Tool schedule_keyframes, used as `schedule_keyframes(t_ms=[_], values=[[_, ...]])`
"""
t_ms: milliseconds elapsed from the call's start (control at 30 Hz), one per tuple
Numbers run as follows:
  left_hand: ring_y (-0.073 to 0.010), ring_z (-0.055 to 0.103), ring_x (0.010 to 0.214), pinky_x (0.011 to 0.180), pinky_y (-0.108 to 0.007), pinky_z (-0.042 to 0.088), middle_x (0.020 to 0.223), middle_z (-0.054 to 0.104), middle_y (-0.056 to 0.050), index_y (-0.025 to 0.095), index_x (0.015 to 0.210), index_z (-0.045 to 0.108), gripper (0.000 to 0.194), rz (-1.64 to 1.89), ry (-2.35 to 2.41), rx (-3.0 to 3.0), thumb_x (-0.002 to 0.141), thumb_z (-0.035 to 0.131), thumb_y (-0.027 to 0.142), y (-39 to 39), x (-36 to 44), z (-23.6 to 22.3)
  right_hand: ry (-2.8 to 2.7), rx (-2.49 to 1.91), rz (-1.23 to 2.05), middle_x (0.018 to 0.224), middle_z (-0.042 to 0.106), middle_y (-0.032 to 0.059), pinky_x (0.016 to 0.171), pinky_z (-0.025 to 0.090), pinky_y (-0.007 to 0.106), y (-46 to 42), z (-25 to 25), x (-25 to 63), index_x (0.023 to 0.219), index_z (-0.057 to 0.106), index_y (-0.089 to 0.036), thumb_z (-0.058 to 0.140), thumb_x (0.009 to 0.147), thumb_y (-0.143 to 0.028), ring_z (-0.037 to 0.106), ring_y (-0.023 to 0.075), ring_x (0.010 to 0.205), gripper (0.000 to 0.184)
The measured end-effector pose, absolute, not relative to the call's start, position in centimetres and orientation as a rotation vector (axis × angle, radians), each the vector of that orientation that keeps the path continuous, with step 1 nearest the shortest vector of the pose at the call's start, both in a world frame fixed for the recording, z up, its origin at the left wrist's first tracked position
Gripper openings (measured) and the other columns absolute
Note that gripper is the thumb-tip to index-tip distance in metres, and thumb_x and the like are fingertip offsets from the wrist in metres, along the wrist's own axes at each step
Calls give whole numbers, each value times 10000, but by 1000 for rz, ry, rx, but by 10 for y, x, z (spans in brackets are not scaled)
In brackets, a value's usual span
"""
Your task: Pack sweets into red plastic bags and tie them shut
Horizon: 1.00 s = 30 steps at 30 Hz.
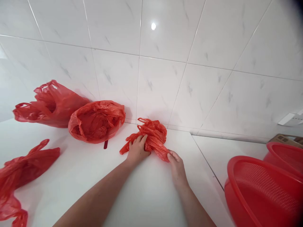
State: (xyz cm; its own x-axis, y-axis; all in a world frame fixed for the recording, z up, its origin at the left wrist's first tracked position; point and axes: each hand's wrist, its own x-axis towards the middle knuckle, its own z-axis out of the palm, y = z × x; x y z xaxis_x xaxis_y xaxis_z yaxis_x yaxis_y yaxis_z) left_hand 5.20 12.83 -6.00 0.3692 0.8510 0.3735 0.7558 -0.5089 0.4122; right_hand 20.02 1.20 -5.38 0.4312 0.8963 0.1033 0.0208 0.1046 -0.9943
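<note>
A crumpled red plastic bag lies on the white table close to the tiled wall. My left hand is closed over its left side, fingers curled into the folds. At the bag's lower right end, my right hand pinches the plastic between thumb and fingers. The stretch of bag between both hands looks pulled into creases, and loops of it stick up at the back. Whether this is one bag or more, I cannot tell.
Left of my hands sits an open round red bag, a dark red strip by its base. Beyond it stands another red bag; a loose one lies nearer. Red plastic baskets stand at right, near a cardboard box.
</note>
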Motion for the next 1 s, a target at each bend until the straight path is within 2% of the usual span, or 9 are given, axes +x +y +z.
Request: schedule_keyframes(t_ms=[100, 233, 367, 500, 600, 700, 900, 1000], values=[[-315, 433, 1190, 1012, -518, 262, 1342, 470, -105, 262, 1322, 442, 646, 878, 1492, 2455, 704, 624, 303, 140, 51, -61, -805, -1214, 884, 1038, 661, 34, 858, 415, 289, 10, -51, 202, 858, 658, -193, 589, 776, -342, 557, 210, 1010, 184], [-323, 402, 1196, 1003, -499, 288, 1321, 442, -126, 249, 1301, 468, 555, 1004, 1561, 2466, 757, 580, 275, 141, 50, -58, -722, -1117, 952, 846, 663, 15, 834, 432, 293, 10, -53, 205, 753, 642, -193, 634, 745, -301, 581, 195, 922, 108], [-318, 353, 1243, 1032, -451, 268, 1372, 371, -151, 219, 1368, 403, 572, 1132, 1616, 2481, 808, 520, 226, 136, 47, -54, -645, -1001, 985, 721, 625, -13, 803, 476, 300, 7, -58, 210, 618, 554, -208, 652, 727, -306, 605, 169, 817, 176], [-309, 360, 1256, 1060, -469, 200, 1404, 375, -147, 250, 1363, 426, 544, 1381, 1460, 2719, 829, 503, 180, 138, 42, -58, -553, -874, 1037, 923, 678, 23, 871, 490, 343, -1, -61, 216, 742, 617, -210, 641, 732, -336, 617, 196, 956, 128], [-310, 418, 1210, 1028, -483, 237, 1389, 412, -171, 233, 1368, 423, 559, 1599, 1251, 2876, 823, 508, 144, 141, 39, -64, -428, -740, 1113, 1052, 676, 55, 869, 503, 344, -8, -62, 222, 846, 650, -194, 666, 729, -319, 601, 208, 1031, 172], [-300, 459, 1171, 995, -453, 294, 1324, 477, -178, 222, 1361, 437, 552, 1658, 1130, 2908, 822, 512, 135, 142, 38, -68, -350, -708, 1136, 1061, 682, 59, 836, 523, 315, -17, -63, 226, 905, 656, -187, 674, 740, -305, 612, 190, 1016, 203], [-262, 471, 1167, 1006, -408, 301, 1293, 507, -147, 271, 1303, 507, 470, 1613, 1114, 2907, 846, 504, 162, 134, 38, -66, -253, -678, 1090, 1008, 694, 29, 802, 543, 263, -35, -63, 237, 897, 648, -192, 668, 763, -243, 632, 150, 975, 146], [-291, 466, 1159, 991, -427, 311, 1265, 511, -168, 233, 1319, 490, 487, 1588, 1216, 2831, 834, 529, 216, 137, 33, -64, -163, -646, 1041, 950, 703, 31, 723, 553, 210, -44, -60, 251, 928, 651, -181, 628, 781, -192, 659, 126, 872, 149]])
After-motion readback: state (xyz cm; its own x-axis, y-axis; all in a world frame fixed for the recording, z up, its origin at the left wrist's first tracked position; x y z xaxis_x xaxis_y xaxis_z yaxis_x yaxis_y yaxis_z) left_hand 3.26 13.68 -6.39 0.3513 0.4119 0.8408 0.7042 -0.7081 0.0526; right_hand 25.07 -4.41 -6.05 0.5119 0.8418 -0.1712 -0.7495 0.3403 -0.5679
